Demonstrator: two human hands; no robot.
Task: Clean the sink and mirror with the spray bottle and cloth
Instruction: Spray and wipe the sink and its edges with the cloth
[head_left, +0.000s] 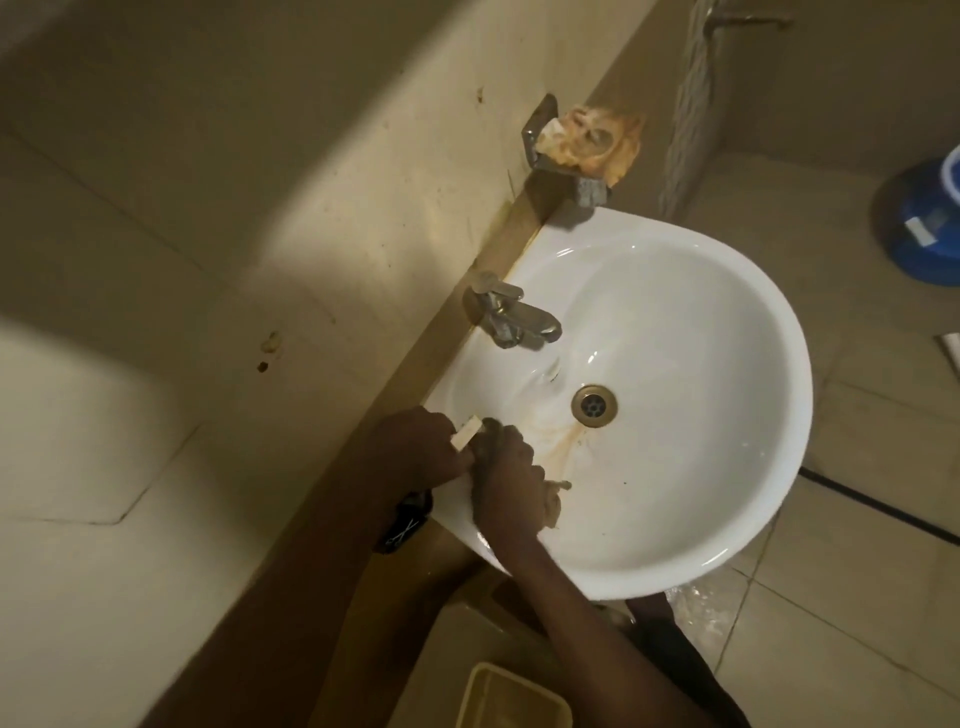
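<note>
The white sink (727, 467) fills the middle and right of the view, with a brown stain running from its drain (594, 406) toward the near rim. My right hand (506, 480) is inside the basin at that rim, closed on a dirty brownish cloth (551, 503) pressed against the porcelain. My left hand (421, 447), with a dark watch on its wrist, rests on the rim right beside it and pinches a small pale flat piece (466, 438). No spray bottle or mirror is in view.
A metal tap (514, 317) stands at the wall side of the sink. A metal wall holder (550, 150) carries an orange-stained lump. A blue bucket (924, 228) sits on the tiled floor, and a yellow tub (514, 696) lies below the sink.
</note>
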